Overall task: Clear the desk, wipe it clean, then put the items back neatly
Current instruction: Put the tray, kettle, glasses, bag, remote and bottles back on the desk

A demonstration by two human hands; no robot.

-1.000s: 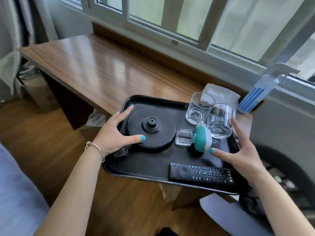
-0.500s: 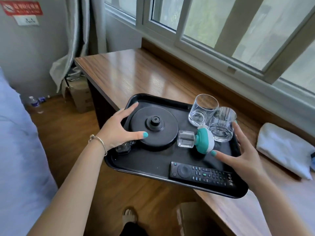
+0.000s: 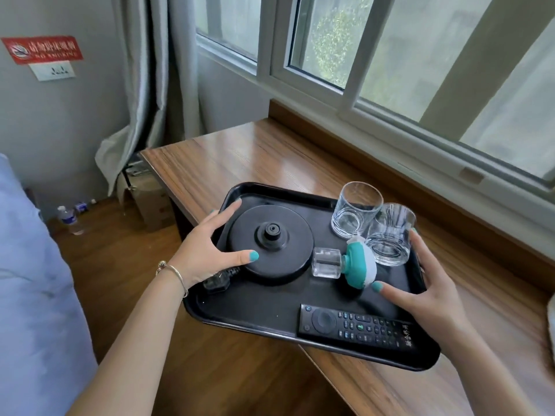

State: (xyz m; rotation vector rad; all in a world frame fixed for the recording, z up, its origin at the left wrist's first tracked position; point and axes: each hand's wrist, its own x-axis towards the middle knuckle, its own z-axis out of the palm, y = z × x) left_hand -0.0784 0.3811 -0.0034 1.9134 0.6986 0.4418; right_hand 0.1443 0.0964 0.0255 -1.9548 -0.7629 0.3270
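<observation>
Wooden desk (image 3: 270, 157) runs along the wall beneath the window, top glossy with visible grain. One black tray (image 3: 258, 318) sits over the desk's front edge, its near left corner overhanging the floor; whether it rests flat on the top cannot be told. A white object (image 3: 551, 328) lies at the far right edge of view, mostly cut off. Wooden floor (image 3: 120, 265) carries a cardboard box (image 3: 150, 202) under the desk's left end and a small plastic bottle (image 3: 69, 219) near the wall

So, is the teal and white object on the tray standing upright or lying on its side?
On its side. The teal and white object lies on the black tray, its clear end pointing sideways toward the round black base.
</observation>
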